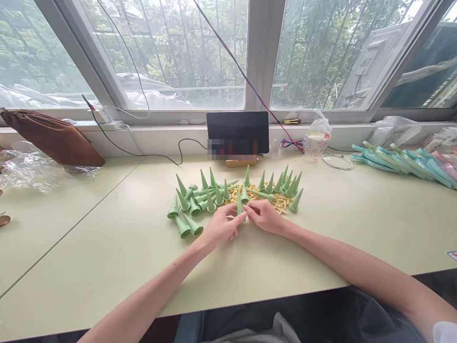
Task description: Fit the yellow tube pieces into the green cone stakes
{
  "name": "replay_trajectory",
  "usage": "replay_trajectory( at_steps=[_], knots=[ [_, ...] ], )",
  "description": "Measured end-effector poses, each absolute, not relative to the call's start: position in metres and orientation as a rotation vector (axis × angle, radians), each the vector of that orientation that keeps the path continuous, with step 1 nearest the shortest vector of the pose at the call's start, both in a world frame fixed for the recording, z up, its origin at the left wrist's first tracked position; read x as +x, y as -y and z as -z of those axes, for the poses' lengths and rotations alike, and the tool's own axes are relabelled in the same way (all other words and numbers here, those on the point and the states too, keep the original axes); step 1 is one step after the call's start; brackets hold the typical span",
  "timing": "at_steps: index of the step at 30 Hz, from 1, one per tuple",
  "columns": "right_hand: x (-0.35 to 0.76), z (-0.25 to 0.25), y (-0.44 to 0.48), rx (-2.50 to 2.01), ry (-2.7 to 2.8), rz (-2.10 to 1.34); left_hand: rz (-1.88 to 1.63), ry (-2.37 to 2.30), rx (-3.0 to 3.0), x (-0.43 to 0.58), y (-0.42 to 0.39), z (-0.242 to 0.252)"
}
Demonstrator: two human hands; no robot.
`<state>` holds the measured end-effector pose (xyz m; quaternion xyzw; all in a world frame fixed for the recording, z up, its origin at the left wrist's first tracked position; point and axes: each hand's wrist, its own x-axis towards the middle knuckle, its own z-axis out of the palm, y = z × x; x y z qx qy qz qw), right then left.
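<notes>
Between my hands a green cone [239, 200] stands point up, and my left hand [224, 222] has its fingers wrapped round the lower part of it. My right hand [262, 215] is closed in a pinch right beside this cone; whatever its fingertips hold is too small to make out. Small yellow pieces [280, 202] lie in a loose pile just beyond my hands. Several green cones lie or stand to the left, among them one lying with its open base [184, 231] towards me. More cones stand at the right, one [296, 200] near my right hand.
A dark tablet [237, 128] leans on a small stand at the back of the pale table [117, 267]. A brown pouch [53, 136] lies back left. A plastic bag [317, 138], a coiled white cable [337, 162] and teal packets [410, 164] are back right.
</notes>
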<state>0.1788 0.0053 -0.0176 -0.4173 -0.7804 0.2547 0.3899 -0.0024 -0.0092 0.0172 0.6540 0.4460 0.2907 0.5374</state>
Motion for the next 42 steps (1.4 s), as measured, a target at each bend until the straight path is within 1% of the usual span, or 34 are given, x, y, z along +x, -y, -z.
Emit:
replay_trajectory(
  at_steps=[27,42],
  knots=[
    [0.1782,0.0153,-0.0053,-1.081,2.014,-0.648,-0.709,-1.084,1.591,-0.0018,0.0101,-0.0156],
    [0.1800,0.0153,-0.0040,-1.003,1.985,-0.555,-0.711,-1.050,1.496,-0.0014,0.0073,-0.0130]
  ],
)
